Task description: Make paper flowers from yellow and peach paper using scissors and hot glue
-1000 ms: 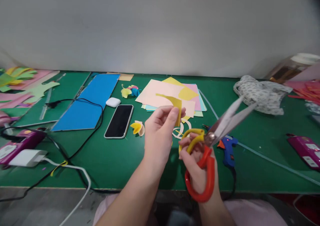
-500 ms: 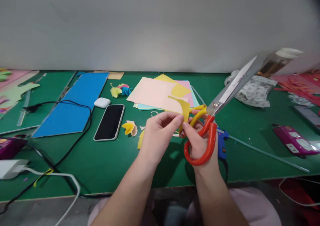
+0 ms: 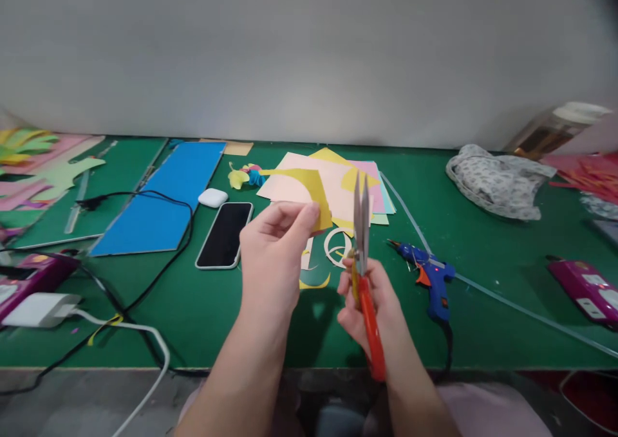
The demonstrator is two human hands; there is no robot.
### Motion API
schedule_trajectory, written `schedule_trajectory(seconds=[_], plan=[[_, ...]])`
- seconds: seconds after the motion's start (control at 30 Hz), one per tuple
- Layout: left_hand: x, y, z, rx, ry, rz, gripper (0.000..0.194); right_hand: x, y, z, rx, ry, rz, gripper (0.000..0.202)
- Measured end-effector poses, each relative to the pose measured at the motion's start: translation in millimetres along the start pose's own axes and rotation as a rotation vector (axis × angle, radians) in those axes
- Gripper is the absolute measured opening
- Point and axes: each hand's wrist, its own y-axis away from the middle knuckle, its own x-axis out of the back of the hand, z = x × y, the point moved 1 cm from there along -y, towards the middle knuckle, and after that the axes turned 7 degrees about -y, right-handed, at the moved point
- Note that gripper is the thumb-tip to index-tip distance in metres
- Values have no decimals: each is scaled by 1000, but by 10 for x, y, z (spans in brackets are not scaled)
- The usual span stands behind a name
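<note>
My left hand (image 3: 277, 247) pinches a piece of yellow paper (image 3: 316, 189) with a curved cut edge between thumb and fingers. In my right hand (image 3: 379, 298) is a pair of scissors (image 3: 363, 250) with red and yellow handles, blades pointing up and away. The blades stand to the right of the paper, apart from it. Beyond both hands lies a stack of coloured paper sheets (image 3: 290, 165), pale pink on top. Paper scraps, among them a white ring (image 3: 328, 249) and a yellow curved strip (image 3: 316, 284), rest on the green table (image 3: 313, 340) between my hands.
A blue glue gun (image 3: 437, 282) with a clear glue stick lies right of my hands. To the left are a phone (image 3: 224, 236), a white earbud case (image 3: 212, 197), a blue board (image 3: 164, 195) and cables. A patterned cloth (image 3: 497, 183) and a purple power strip (image 3: 582, 289) are further right.
My hands have drawn apart, the left carrying the yellow paper leftward. The scissors have swung from leaning right, hung on the right hand, to upright in its grip. The view has shifted slightly.
</note>
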Motion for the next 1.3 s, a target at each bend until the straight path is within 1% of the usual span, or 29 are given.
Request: schedule_trajectory(seconds=[0.1,0.17,0.27,0.47,0.63,0.77,0.93,1.13,1.3], plan=[[47,18,105,-6,28,65,14,17,161,162,-131,15,29,49],[56,32,150,-3,27,76,15,47,229,239,-170,53,26,45],[64,44,166,-7,13,57,16,99,276,309,-164,73,47,43],[66,55,103,-35,-18,-20,15,133,271,384,-137,70,66,44],[23,76,84,-43,19,-38,15,130,272,409,-124,37,64,43],[7,88,81,-47,26,-58,14,132,281,405,-146,13,40,41],[7,88,68,-72,17,-20,14,114,268,378,-170,-10,51,39],[-6,80,74,-92,7,-2,13,101,266,356,-201,-15,65,40],[-37,75,96,-90,12,42,13,63,280,308,-211,-27,124,39]])
